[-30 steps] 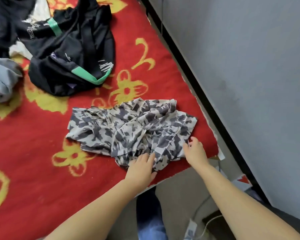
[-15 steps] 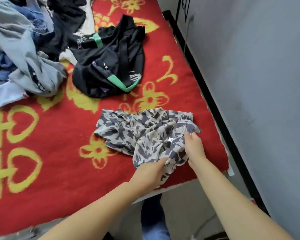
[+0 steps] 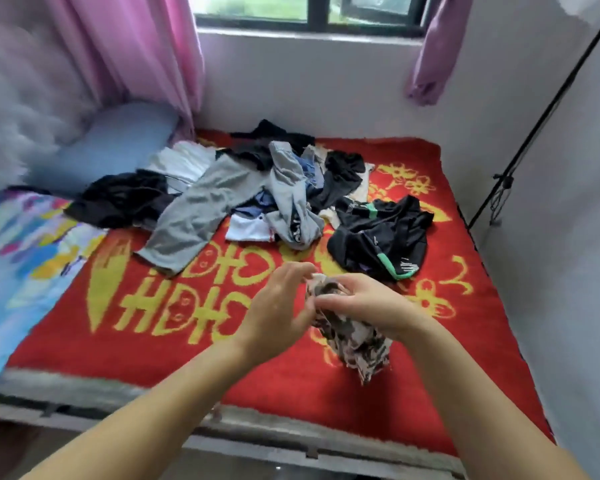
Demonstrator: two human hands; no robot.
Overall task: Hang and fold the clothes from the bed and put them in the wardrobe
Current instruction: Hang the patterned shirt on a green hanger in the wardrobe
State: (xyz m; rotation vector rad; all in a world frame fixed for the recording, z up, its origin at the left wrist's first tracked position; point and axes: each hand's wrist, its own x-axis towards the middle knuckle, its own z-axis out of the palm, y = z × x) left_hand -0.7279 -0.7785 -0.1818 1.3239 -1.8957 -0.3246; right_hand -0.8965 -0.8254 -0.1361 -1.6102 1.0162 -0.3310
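Your left hand [image 3: 274,313] pinches the top edge of the patterned garment [image 3: 355,337], lifted above the near red blanket [image 3: 430,375]; your right hand [image 3: 364,303] grips it bunched. The clothes pile [image 3: 257,199] lies farther back.

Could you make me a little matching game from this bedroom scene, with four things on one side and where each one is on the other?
Things:
1. patterned garment
2. grey trousers
3. black top with green trim
4. blue pillow

Places:
A. at the head of the bed, beside the pink curtain
B. spread out at the left of the clothes pile
C. held above the red blanket by both hands
D. lying on the red blanket at the right of the pile

Pairs: 1-C, 2-B, 3-D, 4-A
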